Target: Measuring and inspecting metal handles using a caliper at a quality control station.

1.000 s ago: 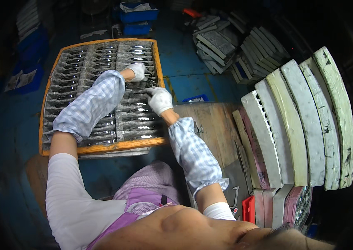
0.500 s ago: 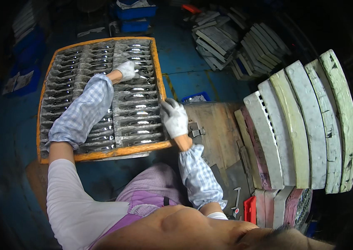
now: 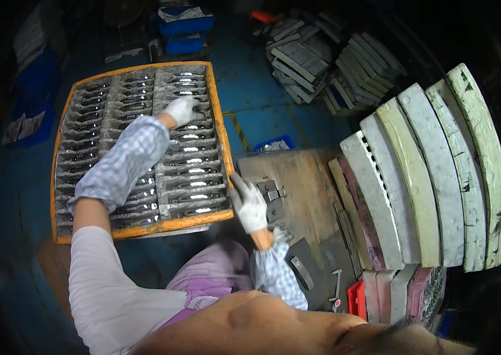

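An orange-rimmed tray (image 3: 132,232) lies at the left, its grey lining divided into columns of narrow slots. Shiny dark metal pieces (image 3: 196,183), slim and elongated, fill the slots. My left hand (image 3: 182,111), in a white glove, is over the right-hand column toward its far part. Its fingers are bent down and closed; what is between them is hidden. My right hand (image 3: 249,206), also gloved in white, is by the tray's right rim with fingers stretched and fingertips close to the rim. Nothing shows in that hand.
Right of the tray is a wooden workbench (image 3: 310,207) with a metal block fixture (image 3: 271,192), a curved metal piece (image 3: 302,272), a caliper (image 3: 337,290) and a red box (image 3: 355,299). Pale foam trays (image 3: 419,177) stand on edge beyond. A small blue bin (image 3: 274,144) sits behind the bench.
My left hand has moved slightly nearer along the right-hand column. My right hand has slid lower and loosened from the rim, its fingers straightening. The view has shifted a little.
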Motion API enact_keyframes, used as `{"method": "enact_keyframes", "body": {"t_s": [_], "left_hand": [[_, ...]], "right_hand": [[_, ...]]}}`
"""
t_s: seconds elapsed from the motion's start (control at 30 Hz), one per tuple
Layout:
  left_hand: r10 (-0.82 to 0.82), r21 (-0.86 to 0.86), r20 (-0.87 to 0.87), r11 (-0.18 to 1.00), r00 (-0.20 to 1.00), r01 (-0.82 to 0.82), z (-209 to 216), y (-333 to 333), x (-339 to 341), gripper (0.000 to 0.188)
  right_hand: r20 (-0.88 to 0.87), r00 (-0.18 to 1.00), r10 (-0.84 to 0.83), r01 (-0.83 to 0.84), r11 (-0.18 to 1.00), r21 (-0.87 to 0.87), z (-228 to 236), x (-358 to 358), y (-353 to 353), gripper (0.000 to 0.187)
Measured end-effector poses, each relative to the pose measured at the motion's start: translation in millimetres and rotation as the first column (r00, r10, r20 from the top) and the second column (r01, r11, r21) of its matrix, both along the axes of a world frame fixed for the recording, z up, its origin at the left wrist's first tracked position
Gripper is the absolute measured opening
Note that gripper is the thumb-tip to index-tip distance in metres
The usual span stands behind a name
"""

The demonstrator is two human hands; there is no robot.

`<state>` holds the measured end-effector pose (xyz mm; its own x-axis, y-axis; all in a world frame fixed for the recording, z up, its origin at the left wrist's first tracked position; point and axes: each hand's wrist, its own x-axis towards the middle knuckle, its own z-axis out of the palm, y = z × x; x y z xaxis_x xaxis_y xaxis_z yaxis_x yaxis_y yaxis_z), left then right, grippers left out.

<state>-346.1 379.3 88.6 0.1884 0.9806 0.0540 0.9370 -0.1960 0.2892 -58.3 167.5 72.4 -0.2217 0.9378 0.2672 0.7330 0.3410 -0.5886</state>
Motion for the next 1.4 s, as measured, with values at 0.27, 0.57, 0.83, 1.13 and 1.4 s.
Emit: {"method": "enact_keyframes", "body": {"t_s": [0.27,0.57,0.83,1.13,1.4], "left_hand": [[-0.116,0.172,0.054,0.979,0.992,0.105,-11,14,-60,0.044],[-0.228,-0.055,-0.238,0.974,0.944,0.222,10,42,-68,0.042],[-0.205,-0.070,-0.251,0.979,0.946,0.194,-26,98,-84,0.038],[-0.279,-0.103,-0.657,0.953,0.700,0.283,-16,111,-44,0.026],[-0.276,0.259,-0.133,0.917,0.952,0.303,49,35,41,0.020]], "right_hand": [[0.022,0.995,-0.096,0.097,0.994,-0.042,-25,53,-96,0.026],[0.195,0.959,-0.204,0.239,0.954,-0.180,-54,105,-188,0.021],[0.305,0.944,-0.126,0.233,0.909,-0.344,-84,130,-224,0.026],[0.324,0.929,-0.181,0.291,0.897,-0.333,-81,144,-243,0.026],[0.261,0.914,-0.312,0.375,0.894,-0.247,-106,175,-293,0.024]]}}
